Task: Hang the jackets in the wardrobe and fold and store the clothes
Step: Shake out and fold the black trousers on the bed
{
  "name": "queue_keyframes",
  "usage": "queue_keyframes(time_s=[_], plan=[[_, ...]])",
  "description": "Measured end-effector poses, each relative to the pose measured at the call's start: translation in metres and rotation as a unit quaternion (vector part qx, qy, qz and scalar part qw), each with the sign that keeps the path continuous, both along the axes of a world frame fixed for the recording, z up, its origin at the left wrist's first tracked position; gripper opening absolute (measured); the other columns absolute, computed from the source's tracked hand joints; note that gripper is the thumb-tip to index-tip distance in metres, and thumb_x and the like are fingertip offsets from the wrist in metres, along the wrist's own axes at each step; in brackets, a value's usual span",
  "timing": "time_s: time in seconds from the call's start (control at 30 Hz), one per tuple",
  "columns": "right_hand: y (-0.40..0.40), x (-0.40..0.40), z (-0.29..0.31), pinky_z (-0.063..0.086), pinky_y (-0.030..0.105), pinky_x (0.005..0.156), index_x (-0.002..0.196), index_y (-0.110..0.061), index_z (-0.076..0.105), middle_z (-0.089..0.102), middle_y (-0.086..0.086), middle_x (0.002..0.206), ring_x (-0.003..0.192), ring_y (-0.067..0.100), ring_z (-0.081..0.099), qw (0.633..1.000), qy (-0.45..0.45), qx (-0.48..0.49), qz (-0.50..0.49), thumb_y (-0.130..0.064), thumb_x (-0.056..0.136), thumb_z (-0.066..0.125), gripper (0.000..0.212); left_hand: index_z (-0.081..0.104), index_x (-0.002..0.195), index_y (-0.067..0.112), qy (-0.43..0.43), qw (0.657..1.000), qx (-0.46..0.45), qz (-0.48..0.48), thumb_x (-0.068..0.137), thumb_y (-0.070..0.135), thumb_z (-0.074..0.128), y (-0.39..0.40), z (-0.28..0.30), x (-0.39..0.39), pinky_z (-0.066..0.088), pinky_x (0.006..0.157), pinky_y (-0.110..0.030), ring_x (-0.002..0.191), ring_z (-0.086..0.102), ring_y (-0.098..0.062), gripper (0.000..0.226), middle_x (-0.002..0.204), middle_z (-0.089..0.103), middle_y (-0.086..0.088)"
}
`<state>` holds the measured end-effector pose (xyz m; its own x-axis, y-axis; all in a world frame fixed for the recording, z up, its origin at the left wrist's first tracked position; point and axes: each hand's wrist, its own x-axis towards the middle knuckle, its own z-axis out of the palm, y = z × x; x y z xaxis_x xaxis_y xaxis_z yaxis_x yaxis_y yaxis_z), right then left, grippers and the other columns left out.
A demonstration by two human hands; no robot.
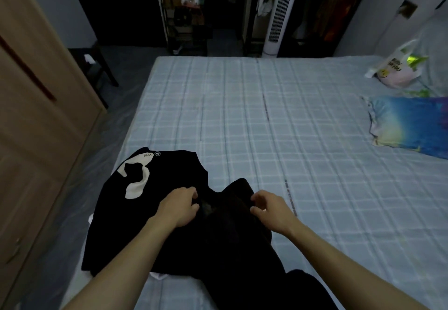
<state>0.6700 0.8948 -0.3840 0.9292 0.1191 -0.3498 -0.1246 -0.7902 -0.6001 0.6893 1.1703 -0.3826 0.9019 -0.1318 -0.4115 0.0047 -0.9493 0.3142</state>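
Two hands (180,206) (269,209) gripping one black garment (232,237)

Black garment (225,234) — white-printed black shirt (135,183), pale-blue checked sheet (266,120), rainbow pillow (409,125)

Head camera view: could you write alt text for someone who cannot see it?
Two bare hands, left hand and right hand, pinch a dark black garment on a pale blue checked bed sheet. Beside it lies a black top with white print.
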Motion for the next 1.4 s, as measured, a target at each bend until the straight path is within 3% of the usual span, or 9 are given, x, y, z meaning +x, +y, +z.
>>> queue_keyframes(time_s=[0.23,0.33,0.47,0.6,0.73,0.83,1.0,1.23,1.4], plan=[[0.031,0.064,-0.063,0.037,0.035,0.11,0.142,-0.027,0.045,0.041,0.008,0.142,0.129,0.026,0.044,0.995,0.013,-0.036,0.089,-0.021,0.086,0.062,0.059,0.04,0.145,0.028,0.039,0.998,0.017,-0.044,0.095,0.027,0.054,-0.008,-0.062,0.041,0.045,0.102,-0.04,0.13,0.041,-0.026,0.052,0.148,0.036,-0.004],[0.045,0.079,-0.091,0.034,0.047,0.112,0.148,-0.032,0.037,0.023,0.012,0.156,0.14,0.035,0.029,0.978,0.026,-0.111,0.177,-0.022,0.083,0.061,0.07,0.031,0.151,0.032,0.056,0.994,0.048,-0.078,0.093,0.018,0.052,-0.009,-0.082,0.053,0.039,0.109,-0.044,0.14,0.026,-0.032,0.064,0.162,0.013,-0.007],[0.051,0.084,-0.118,0.036,0.047,0.11,0.146,-0.028,0.041,0.013,0.006,0.162,0.143,0.032,0.028,0.954,0.094,-0.157,0.239,-0.026,0.083,0.066,0.068,0.039,0.148,0.024,0.079,0.989,0.073,-0.098,0.09,0.011,0.052,-0.004,-0.106,0.058,0.037,0.111,-0.043,0.142,0.025,-0.029,0.061,0.165,0.006,-0.005],[0.046,0.082,-0.125,0.048,0.038,0.094,0.121,-0.019,0.059,0.031,0.004,0.15,0.122,0.03,0.05,0.964,0.044,-0.168,0.203,-0.019,0.081,0.066,0.041,0.04,0.146,0.021,0.05,0.988,0.095,-0.107,0.088,0.006,0.056,0.006,-0.118,0.058,0.039,0.109,-0.039,0.139,0.03,-0.027,0.063,0.165,0.011,-0.005],[0.035,0.082,-0.114,0.046,0.032,0.075,0.093,-0.016,0.062,0.049,-0.002,0.121,0.096,0.026,0.058,0.977,0.013,-0.141,0.159,-0.016,0.082,0.061,0.011,0.054,0.129,0.02,-0.007,0.988,0.107,-0.111,0.088,0.006,0.06,0.014,-0.112,0.061,0.044,0.093,-0.034,0.123,0.044,-0.023,0.044,0.145,0.038,-0.002],[0.021,0.077,-0.101,0.049,0.034,0.076,0.092,-0.014,0.059,0.055,0.001,0.11,0.094,0.025,0.06,0.983,0.014,-0.126,0.131,-0.013,0.082,0.061,0.01,0.063,0.11,0.018,-0.038,0.991,0.089,-0.095,0.095,0.02,0.056,0.018,-0.095,0.063,0.044,0.083,-0.033,0.11,0.049,-0.021,0.016,0.125,0.05,0.0],[-0.006,0.055,-0.061,0.048,0.032,0.075,0.087,-0.015,0.059,0.057,-0.002,0.094,0.085,0.019,0.057,0.994,-0.051,-0.078,0.061,-0.006,0.078,0.059,0.013,0.06,0.098,0.021,-0.075,0.992,-0.033,-0.092,0.092,0.019,0.057,0.023,-0.058,0.056,0.05,0.086,-0.037,0.097,0.054,-0.016,0.007,0.112,0.054,0.006],[-0.063,0.008,0.02,0.054,0.036,0.076,0.082,-0.023,0.06,0.063,-0.005,0.088,0.082,0.015,0.061,0.981,-0.19,-0.019,-0.013,-0.001,0.072,0.068,0.025,0.06,0.092,0.021,-0.211,0.961,-0.153,-0.089,0.085,0.023,0.059,0.016,0.019,0.037,0.051,0.073,-0.036,0.077,0.057,-0.014,0.008,0.086,0.057,0.008],[-0.09,-0.033,0.108,0.055,0.035,0.073,0.082,-0.016,0.062,0.061,-0.004,0.085,0.079,0.013,0.061,0.959,-0.284,-0.014,-0.013,-0.005,0.071,0.067,0.017,0.063,0.084,0.013,-0.294,0.918,-0.252,-0.089,0.075,0.038,0.048,-0.002,0.096,0.015,0.049,0.07,-0.033,0.072,0.058,-0.014,0.03,0.078,0.062,0.004]])
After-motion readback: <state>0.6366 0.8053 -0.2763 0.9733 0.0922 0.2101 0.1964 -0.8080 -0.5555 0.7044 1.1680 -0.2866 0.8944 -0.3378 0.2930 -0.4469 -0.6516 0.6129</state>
